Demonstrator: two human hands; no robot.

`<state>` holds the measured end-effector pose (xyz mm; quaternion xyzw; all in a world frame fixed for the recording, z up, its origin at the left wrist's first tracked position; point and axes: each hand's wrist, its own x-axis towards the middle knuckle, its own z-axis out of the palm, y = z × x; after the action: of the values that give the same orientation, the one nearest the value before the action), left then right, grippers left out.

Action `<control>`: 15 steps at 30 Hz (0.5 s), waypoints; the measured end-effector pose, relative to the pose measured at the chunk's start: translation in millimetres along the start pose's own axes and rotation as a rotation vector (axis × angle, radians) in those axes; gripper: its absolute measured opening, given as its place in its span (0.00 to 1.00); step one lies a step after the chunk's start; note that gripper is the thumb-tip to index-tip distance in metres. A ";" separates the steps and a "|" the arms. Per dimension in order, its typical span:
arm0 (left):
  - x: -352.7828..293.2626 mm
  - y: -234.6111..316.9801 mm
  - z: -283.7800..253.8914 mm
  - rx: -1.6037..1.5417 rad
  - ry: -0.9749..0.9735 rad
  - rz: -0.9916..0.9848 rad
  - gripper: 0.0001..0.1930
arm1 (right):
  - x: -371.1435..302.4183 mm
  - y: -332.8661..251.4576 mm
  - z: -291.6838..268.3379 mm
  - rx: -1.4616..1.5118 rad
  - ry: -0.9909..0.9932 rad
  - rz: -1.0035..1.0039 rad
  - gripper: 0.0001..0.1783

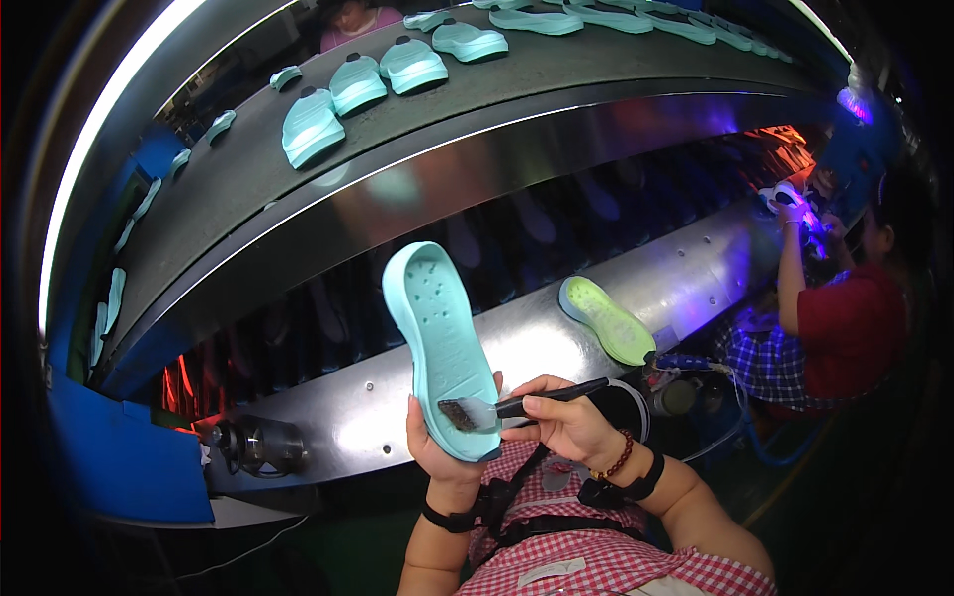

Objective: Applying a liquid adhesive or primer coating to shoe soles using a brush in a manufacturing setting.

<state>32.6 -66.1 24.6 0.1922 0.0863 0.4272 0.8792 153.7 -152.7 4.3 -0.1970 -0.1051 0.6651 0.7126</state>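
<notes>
A turquoise shoe sole (pixel 437 328) stands tilted up in front of me, its hollow inner side facing me and small holes at its toe end. My left hand (pixel 442 459) grips it around the heel end. In my right hand (pixel 576 425) is a brush (pixel 552 394) with a black handle, pinched between thumb and fingers. Its dark bristles lie against the inside of the heel, where the surface looks wet. Another sole (pixel 608 323), yellow-green inside, rests on the metal ledge (pixel 373 422) to the right of my hands.
Turquoise soles (pixel 415 65) stand along an upper dark belt (pixel 586 68). Behind the ledge, more soles (pixel 537 221) lie in dim purple light. Orange-glowing openings (pixel 184 385) sit at both ends. A metal motor (pixel 266 445) is at left; a co-worker (pixel 860 323) handles a shoe at right.
</notes>
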 end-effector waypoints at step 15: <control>1.7 -4.2 -13.9 0.076 0.121 -0.006 0.28 | -2.3 14.6 -17.6 -0.513 0.080 -0.206 0.09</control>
<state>32.4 -63.5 10.2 0.1990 0.1559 0.4318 0.8658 147.6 -156.9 -17.4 -0.3853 -0.2611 0.5324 0.7071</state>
